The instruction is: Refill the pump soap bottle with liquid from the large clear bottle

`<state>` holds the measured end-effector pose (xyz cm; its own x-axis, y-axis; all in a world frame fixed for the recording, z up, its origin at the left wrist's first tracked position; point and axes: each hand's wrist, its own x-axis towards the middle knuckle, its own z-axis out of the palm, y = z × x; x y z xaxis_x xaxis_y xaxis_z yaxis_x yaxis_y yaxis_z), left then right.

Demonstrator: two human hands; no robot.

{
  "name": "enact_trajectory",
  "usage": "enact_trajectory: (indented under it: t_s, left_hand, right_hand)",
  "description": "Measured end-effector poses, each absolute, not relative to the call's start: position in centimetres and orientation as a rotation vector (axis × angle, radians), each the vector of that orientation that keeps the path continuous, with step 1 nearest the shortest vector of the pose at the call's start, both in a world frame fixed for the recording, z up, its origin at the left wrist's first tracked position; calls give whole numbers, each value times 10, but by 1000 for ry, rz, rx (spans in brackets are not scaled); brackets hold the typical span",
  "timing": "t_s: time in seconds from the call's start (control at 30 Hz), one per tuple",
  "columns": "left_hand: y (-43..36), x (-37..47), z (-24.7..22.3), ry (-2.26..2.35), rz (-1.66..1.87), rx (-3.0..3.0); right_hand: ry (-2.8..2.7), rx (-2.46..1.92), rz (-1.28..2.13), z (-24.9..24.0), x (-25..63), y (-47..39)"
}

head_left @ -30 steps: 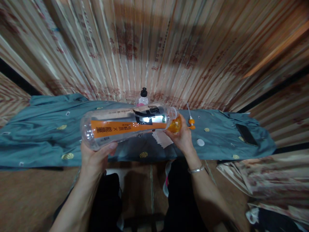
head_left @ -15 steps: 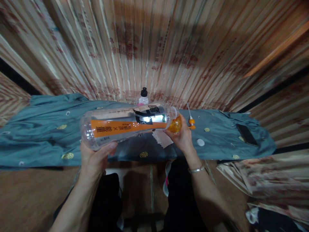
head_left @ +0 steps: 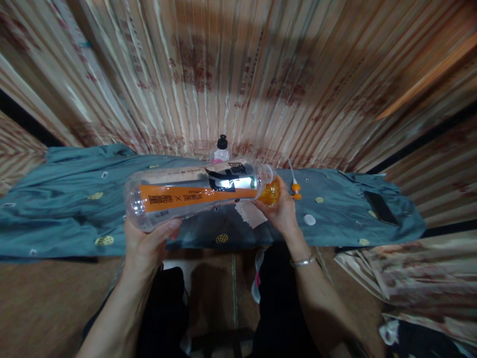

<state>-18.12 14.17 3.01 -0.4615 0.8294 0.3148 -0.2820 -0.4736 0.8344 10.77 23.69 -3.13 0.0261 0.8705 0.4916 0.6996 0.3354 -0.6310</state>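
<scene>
My left hand (head_left: pixel 149 243) grips the base end of a large clear plastic bottle (head_left: pixel 194 191) with an orange and black label. The bottle lies nearly level, its uncapped-looking neck pointing right. Under that mouth, my right hand (head_left: pixel 279 211) is wrapped round a small orange bottle (head_left: pixel 271 193), mostly hidden by fingers. Whether liquid runs between them I cannot tell. Just right of my right hand lies an orange pump top (head_left: pixel 295 189) with a pale tube. A white round cap (head_left: pixel 309 220) rests nearby, and a pale paper tissue (head_left: pixel 251 214) lies below the bottle necks.
A teal patterned cloth (head_left: pixel 74 199) covers the narrow table. Behind the large bottle stands another clear bottle with a black top (head_left: pixel 222 142). A dark phone (head_left: pixel 380 208) lies at the right. Pleated curtains (head_left: pixel 238 74) hang close behind the table.
</scene>
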Motion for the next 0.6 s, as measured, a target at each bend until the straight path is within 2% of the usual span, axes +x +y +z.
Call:
enact_trajectory:
  t_s: [0.6]
  left_hand:
    - [142,-181,30,993,1995,997]
  right_hand:
    - [-1719,-1407,260,-31,108,237]
